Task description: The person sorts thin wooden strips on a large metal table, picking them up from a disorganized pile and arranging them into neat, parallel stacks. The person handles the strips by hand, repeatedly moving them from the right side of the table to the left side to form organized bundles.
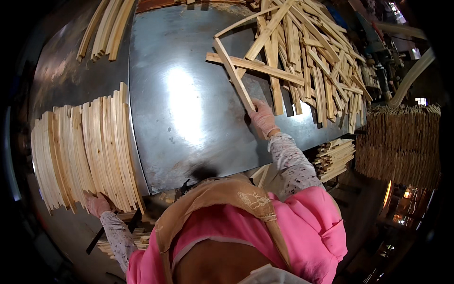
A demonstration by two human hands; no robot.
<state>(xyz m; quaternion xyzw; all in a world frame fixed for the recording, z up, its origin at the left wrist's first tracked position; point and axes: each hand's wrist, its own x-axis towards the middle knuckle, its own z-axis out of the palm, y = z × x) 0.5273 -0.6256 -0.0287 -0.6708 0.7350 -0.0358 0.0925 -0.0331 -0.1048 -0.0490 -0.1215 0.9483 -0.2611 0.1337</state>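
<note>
My right hand (263,118), in a light pinkish glove, is closed around the near end of a long pale wooden slat (233,73). This slat slants away to the far left above the metal tabletop, and its far part lies over or beside other slats. At the left, my left hand (97,205) is at the near ends of a tightly packed row of wooden slats (106,146). Its fingers look apart and touch the slat ends, though their tips are partly hidden there. A loose, crisscrossed pile of slats (309,61) spreads beyond my right hand.
The grey metal tabletop (156,104) lies between row and pile. Several longer slats (105,31) lie at the far left. Below the table's right edge is a stack of slats (335,158); farther right stands a tall bundled wood stack (399,146). Machinery (378,71) stands at the far right.
</note>
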